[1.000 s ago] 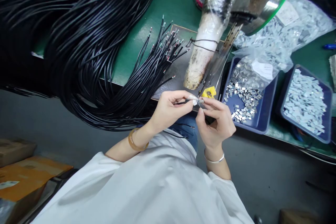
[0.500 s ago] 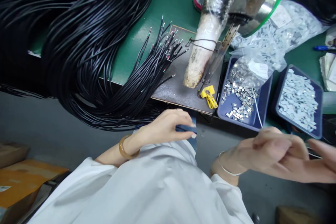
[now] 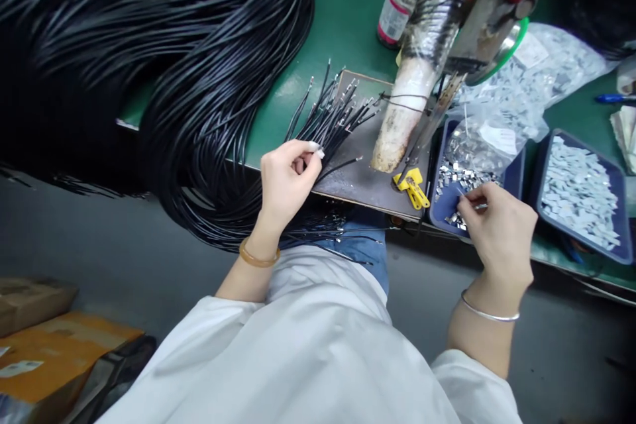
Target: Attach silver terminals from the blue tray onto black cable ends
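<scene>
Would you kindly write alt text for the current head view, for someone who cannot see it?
A person's bare left hand is among thin black cables, while the bare right hand reaches over a dark blue plastic tray of small silver metal pieces.

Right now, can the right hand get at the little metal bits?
Probably yes. The right hand is over the open blue tray, beside the metal bits; the clear bag seems to cover only some.
</scene>
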Demonstrator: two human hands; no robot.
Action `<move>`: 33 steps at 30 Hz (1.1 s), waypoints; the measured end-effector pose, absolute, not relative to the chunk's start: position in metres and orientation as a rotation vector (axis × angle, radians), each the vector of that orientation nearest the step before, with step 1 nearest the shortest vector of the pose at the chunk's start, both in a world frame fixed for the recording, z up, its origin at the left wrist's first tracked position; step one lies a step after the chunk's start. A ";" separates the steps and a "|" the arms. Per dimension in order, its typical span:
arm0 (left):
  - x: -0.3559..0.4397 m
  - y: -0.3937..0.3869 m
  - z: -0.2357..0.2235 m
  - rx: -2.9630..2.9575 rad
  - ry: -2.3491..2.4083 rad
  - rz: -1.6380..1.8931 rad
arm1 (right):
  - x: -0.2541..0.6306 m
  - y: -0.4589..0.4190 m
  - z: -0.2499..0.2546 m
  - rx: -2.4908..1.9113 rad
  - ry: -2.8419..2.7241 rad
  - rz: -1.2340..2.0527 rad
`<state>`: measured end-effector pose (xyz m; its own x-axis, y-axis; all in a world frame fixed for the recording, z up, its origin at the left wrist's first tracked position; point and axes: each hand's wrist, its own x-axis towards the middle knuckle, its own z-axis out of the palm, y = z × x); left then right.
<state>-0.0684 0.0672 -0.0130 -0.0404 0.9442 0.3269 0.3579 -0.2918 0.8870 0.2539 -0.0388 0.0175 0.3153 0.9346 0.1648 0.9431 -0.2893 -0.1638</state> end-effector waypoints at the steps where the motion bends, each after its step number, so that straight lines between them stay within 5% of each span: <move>1: -0.070 0.065 -0.013 1.547 1.364 1.428 | 0.253 -0.038 0.017 -2.366 -1.715 -0.082; 6: -0.078 0.050 0.004 1.088 1.109 1.809 | 0.250 -0.036 0.015 -2.290 -1.717 -0.076; 11: -0.060 0.034 0.019 1.290 0.922 1.414 | 0.243 -0.031 0.014 -2.227 -1.616 -0.079; 22: -0.049 0.049 -0.020 2.231 1.348 1.093 | 0.238 -0.028 0.004 -2.215 -1.566 0.034; 33: -0.077 0.109 -0.041 2.162 1.481 1.265 | 0.239 -0.031 -0.001 -2.068 -1.577 0.002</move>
<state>-0.0770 0.1095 -0.0410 0.1157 0.8460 0.5205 0.6461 -0.4621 0.6074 0.2395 -0.0309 -0.0014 0.3169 0.8960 0.3110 0.8952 -0.1743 -0.4102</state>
